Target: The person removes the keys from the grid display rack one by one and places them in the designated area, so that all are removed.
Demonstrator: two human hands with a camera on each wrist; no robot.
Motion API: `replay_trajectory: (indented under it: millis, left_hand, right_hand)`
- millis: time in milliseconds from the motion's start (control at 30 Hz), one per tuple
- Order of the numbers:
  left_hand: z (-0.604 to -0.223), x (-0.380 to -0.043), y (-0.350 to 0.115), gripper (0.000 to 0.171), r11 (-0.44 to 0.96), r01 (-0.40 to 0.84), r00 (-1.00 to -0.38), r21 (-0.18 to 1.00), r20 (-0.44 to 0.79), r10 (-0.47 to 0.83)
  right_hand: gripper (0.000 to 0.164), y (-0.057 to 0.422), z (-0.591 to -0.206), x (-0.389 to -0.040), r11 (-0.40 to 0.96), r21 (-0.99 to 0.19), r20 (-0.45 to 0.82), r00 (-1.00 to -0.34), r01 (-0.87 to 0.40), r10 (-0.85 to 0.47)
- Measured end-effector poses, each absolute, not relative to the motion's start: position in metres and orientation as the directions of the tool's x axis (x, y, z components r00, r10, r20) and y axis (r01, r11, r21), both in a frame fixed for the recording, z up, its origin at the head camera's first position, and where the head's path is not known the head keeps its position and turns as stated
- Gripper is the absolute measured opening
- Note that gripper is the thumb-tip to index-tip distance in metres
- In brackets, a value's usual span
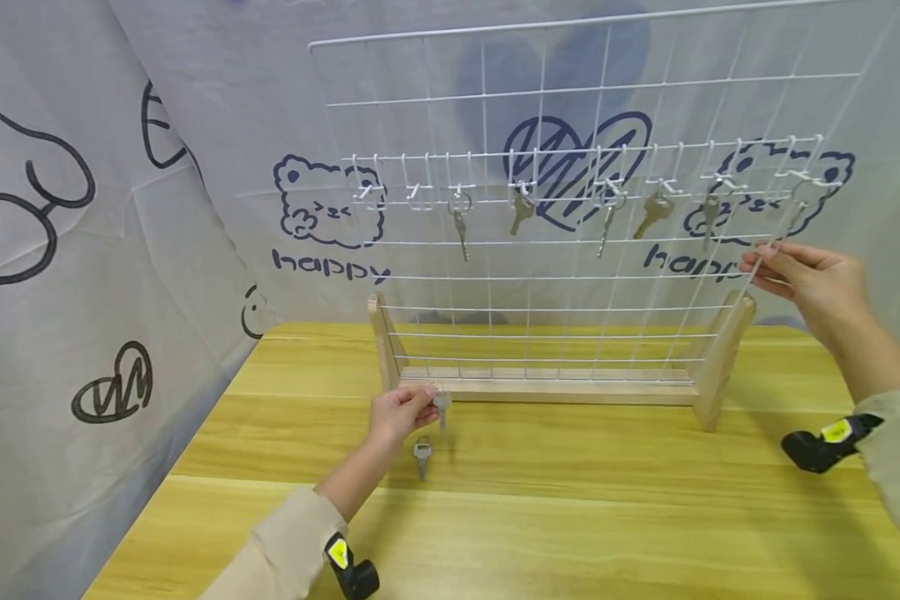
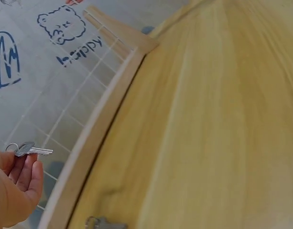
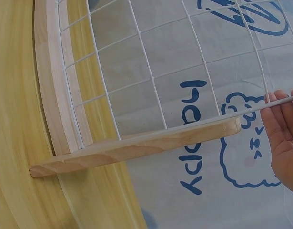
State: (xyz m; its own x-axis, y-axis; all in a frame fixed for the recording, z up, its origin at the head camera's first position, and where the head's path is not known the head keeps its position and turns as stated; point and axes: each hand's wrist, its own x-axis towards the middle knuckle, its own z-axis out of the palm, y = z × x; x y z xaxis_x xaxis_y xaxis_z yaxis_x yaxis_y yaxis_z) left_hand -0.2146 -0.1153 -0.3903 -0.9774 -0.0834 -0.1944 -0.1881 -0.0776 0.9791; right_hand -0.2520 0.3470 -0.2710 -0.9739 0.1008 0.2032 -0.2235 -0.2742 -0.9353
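Observation:
My left hand (image 1: 401, 414) pinches a silver key (image 1: 442, 400) by its ring, low in front of the rack's wooden base bar. In the left wrist view the key (image 2: 34, 150) points away from the fingertips. Another key (image 1: 422, 452) with a ring lies on the table just below that hand. At the rack's right side, my right hand (image 1: 821, 275) grips the edge wire of the white wire grid rack (image 1: 542, 90). The right wrist view shows its fingers (image 3: 278, 114) at that edge wire, above the wooden foot (image 3: 136, 145).
White hooks (image 1: 420, 196) line one row of the grid; the ones on the left bear no keys. Several keys, among them a brass-coloured key (image 1: 654, 214), hang further right. A printed cloth (image 1: 195, 275) hangs behind the wooden table (image 1: 570, 517).

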Motion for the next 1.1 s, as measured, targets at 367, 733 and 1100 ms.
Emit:
replay_trajectory:
  millis: [367,733,1100]
  left_hand:
    - [-0.421,-0.202,-0.109,0.022,0.093,-0.218,-0.975,0.971,-0.214,-0.051]
    - [-0.441,-0.201,-0.100,0.018,0.131,-0.229,-0.972,0.965,-0.219,-0.086]
    - [-0.449,-0.197,-0.095,0.009,0.374,-0.037,-0.998,0.927,-0.013,-0.066]
  right_hand:
    - [0.010,0.347,-0.271,-0.251,-0.270,-0.939,0.189,-0.975,-0.215,0.118]
    - [0.010,0.345,-0.270,-0.251,-0.289,-0.933,0.189,-0.976,-0.214,0.113]
    - [0.012,0.345,-0.270,-0.249,-0.268,-0.941,0.179,-0.976,-0.206,0.120]
